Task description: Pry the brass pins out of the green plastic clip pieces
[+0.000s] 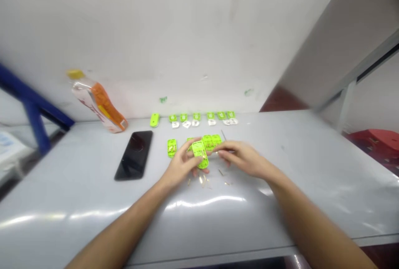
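Note:
My left hand (183, 161) is closed round a bright green plastic housing half (200, 154), its open inner side facing up, with small brass-coloured parts inside. Close to its right edge, the fingers of my right hand (233, 156) are pinched together. What they hold, if anything, is too small to make out. A thin grey rod (223, 134) shows just beyond the right hand. Similar green housing halves lie behind the hands, including a pair (212, 141) side by side and one (171, 148) to the left. Loose brass-coloured metal pieces (204, 181) are scattered below the hands.
Along the wall stands a row of small green pieces (196, 117) with white pieces (195, 123) before them. A closed green case (154, 119) sits at the row's left end. Further left are a black phone (134, 155) and an orange-labelled bottle (101, 104) on the grey table (77, 194).

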`<state>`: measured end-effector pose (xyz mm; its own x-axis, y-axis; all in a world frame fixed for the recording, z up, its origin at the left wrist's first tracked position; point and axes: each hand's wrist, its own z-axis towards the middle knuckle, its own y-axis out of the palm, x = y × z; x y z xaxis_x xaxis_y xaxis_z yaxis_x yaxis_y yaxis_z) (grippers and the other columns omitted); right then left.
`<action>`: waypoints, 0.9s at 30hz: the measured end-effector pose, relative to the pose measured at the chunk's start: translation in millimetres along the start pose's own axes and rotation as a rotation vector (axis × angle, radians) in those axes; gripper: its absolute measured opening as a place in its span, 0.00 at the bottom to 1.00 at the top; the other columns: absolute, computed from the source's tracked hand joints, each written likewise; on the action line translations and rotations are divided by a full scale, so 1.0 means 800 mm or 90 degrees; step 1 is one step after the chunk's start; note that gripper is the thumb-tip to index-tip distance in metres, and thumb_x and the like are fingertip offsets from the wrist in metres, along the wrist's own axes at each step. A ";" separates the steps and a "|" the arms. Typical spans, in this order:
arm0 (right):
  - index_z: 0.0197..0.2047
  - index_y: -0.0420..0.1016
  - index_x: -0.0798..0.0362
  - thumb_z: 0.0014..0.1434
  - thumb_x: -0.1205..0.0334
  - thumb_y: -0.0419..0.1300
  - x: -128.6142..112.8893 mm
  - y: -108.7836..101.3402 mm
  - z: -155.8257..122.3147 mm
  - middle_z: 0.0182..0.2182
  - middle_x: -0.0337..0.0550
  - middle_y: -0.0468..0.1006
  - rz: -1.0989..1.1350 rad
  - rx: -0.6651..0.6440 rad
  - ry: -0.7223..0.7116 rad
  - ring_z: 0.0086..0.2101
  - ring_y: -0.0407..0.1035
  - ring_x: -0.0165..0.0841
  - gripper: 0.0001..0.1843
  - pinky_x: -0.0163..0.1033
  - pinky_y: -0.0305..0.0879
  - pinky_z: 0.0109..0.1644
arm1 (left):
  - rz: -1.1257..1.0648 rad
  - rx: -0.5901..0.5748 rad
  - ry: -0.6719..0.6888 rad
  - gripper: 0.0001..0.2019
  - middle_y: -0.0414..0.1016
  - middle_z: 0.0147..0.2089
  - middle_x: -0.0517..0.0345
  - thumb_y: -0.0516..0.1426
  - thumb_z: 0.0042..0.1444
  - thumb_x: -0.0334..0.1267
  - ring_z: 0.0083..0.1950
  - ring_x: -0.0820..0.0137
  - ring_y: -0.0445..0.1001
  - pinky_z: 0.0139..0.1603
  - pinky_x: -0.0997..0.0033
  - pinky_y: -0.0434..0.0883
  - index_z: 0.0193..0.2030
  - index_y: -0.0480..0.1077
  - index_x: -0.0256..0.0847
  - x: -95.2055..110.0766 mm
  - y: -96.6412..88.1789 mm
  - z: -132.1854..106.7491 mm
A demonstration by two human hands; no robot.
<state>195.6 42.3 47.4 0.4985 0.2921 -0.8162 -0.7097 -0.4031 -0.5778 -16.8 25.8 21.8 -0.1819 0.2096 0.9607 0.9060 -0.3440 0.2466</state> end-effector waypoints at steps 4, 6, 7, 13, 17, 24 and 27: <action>0.40 0.73 0.52 0.61 0.56 0.53 -0.003 -0.002 0.000 0.28 0.39 0.73 0.154 0.030 0.005 0.26 0.69 0.29 0.11 0.38 0.71 0.32 | 0.001 -0.035 0.005 0.32 0.73 0.51 0.43 0.58 0.54 0.38 0.32 0.67 0.78 0.22 0.77 0.64 0.65 0.51 0.44 -0.002 0.000 -0.001; 0.39 0.72 0.53 0.59 0.55 0.56 -0.004 0.000 0.000 0.28 0.39 0.74 0.215 0.055 0.009 0.27 0.71 0.30 0.11 0.38 0.72 0.31 | 0.021 -0.048 0.007 0.33 0.73 0.50 0.44 0.57 0.55 0.38 0.32 0.66 0.78 0.23 0.77 0.64 0.66 0.50 0.45 -0.003 -0.001 -0.002; 0.39 0.72 0.53 0.58 0.55 0.57 -0.004 0.001 0.001 0.28 0.40 0.75 0.240 0.070 0.010 0.29 0.72 0.31 0.10 0.38 0.72 0.31 | 0.033 -0.053 0.008 0.33 0.73 0.48 0.44 0.57 0.55 0.38 0.32 0.66 0.78 0.23 0.77 0.64 0.66 0.49 0.45 -0.003 0.000 -0.003; 0.33 0.74 0.54 0.53 0.55 0.62 -0.013 0.018 0.005 0.32 0.44 0.77 0.254 0.168 0.015 0.33 0.72 0.34 0.10 0.36 0.67 0.28 | 0.076 -0.079 0.018 0.33 0.73 0.41 0.49 0.57 0.56 0.39 0.34 0.65 0.78 0.25 0.75 0.65 0.66 0.49 0.47 -0.002 0.004 -0.008; 0.29 0.76 0.52 0.52 0.58 0.63 -0.018 0.029 0.007 0.32 0.41 0.75 0.229 0.164 0.005 0.33 0.68 0.31 0.07 0.38 0.66 0.37 | 0.092 -0.077 0.010 0.33 0.71 0.38 0.54 0.58 0.56 0.40 0.35 0.65 0.78 0.25 0.76 0.65 0.66 0.50 0.49 -0.002 0.008 -0.010; 0.29 0.78 0.52 0.52 0.58 0.63 -0.017 0.041 0.009 0.28 0.38 0.73 0.252 0.116 0.057 0.29 0.66 0.28 0.06 0.37 0.63 0.34 | 0.101 -0.078 0.012 0.32 0.71 0.38 0.54 0.57 0.56 0.39 0.38 0.63 0.78 0.26 0.76 0.65 0.66 0.50 0.49 -0.001 0.008 -0.011; 0.29 0.78 0.53 0.51 0.58 0.62 -0.016 0.043 0.009 0.28 0.39 0.73 0.241 0.104 0.060 0.28 0.65 0.28 0.07 0.37 0.63 0.33 | 0.103 -0.076 0.012 0.32 0.72 0.37 0.54 0.57 0.56 0.40 0.36 0.64 0.78 0.26 0.75 0.65 0.66 0.51 0.49 -0.002 0.007 -0.011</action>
<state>161.2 31.2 38.1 0.2255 0.0663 -0.9720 -0.9175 -0.3211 -0.2348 -14.4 15.1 22.6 -0.0460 0.1261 0.9909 0.8724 -0.4782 0.1013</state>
